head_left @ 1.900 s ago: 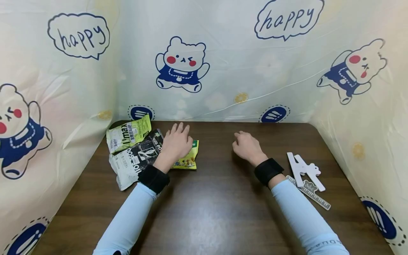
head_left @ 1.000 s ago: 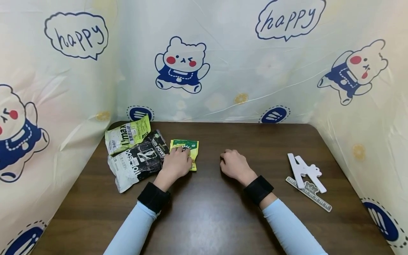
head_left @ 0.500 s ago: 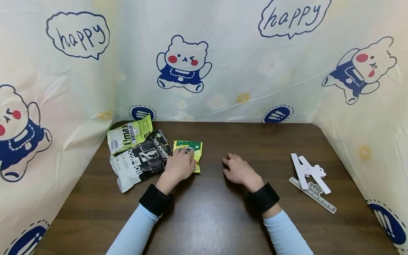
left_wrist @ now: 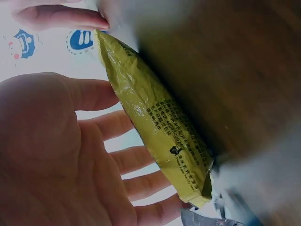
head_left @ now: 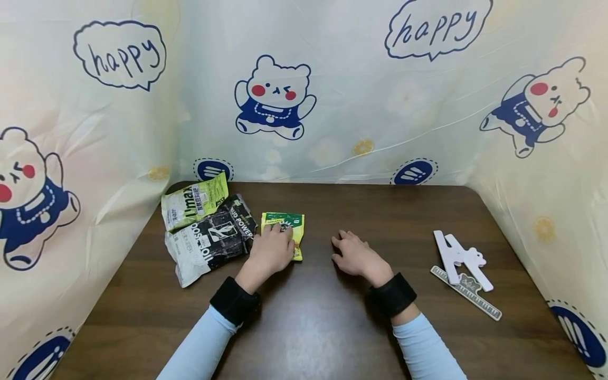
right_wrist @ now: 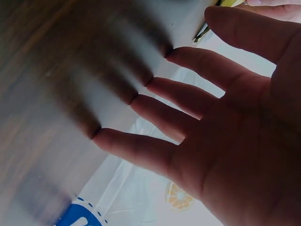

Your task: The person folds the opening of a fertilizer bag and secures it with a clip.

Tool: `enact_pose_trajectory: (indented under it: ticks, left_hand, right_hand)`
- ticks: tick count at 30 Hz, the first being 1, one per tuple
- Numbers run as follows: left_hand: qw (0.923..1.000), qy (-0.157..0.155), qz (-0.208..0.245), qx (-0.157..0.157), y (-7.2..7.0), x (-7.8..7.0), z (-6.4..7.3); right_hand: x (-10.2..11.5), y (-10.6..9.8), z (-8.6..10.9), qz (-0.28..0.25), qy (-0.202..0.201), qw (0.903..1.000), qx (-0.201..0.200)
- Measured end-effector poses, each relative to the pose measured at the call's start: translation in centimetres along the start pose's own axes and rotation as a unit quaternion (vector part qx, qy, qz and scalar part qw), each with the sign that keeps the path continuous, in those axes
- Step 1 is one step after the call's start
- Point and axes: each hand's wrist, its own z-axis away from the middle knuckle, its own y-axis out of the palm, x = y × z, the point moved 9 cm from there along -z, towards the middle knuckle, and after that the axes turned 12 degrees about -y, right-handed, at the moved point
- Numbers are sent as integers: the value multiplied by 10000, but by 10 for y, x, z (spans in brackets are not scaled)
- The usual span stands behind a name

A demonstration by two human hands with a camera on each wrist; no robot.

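My left hand (head_left: 271,250) rests on a small yellow and green packet (head_left: 298,232), covering much of its front part. In the left wrist view its fingers (left_wrist: 136,157) are spread and touch the side of the yellow packet (left_wrist: 150,122), which has printed black text. A large black and silver bag (head_left: 214,235) lies just left of that hand, partly under a lime-green bag (head_left: 195,200). My right hand (head_left: 358,253) holds nothing; in the right wrist view its spread fingertips (right_wrist: 136,100) touch the tabletop.
To the right lie a white plastic bag clip (head_left: 456,256) and a clear ruler-like clip (head_left: 467,290), overlapping. A brown wooden table (head_left: 313,327) carries everything. A printed curtain (head_left: 351,95) hangs behind and at both sides.
My left hand has come down and nearer, onto the small packet, which has shifted slightly toward me. My right hand has moved nearer and a little left. The bags and clips stay in place.
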Motion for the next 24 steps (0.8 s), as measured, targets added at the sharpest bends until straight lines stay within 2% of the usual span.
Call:
enact_pose_trajectory:
  ticks: [2, 10, 17, 24]
  left_hand:
    - [9999, 46, 5, 94, 2, -2, 2]
    - [9986, 149, 300, 399, -3, -5, 5]
    - [9986, 242, 85, 457, 3, -14, 9]
    - [9973, 443, 121, 566, 3, -25, 16]
  right_hand:
    - [-2, 3, 0, -31, 17, 10000, 59]
    - [-2, 0, 0, -70, -146, 9998, 125]
    - [-2, 3, 1, -11, -145, 9996, 244]
    - [-2, 2, 1, -71, -107, 9996, 240]
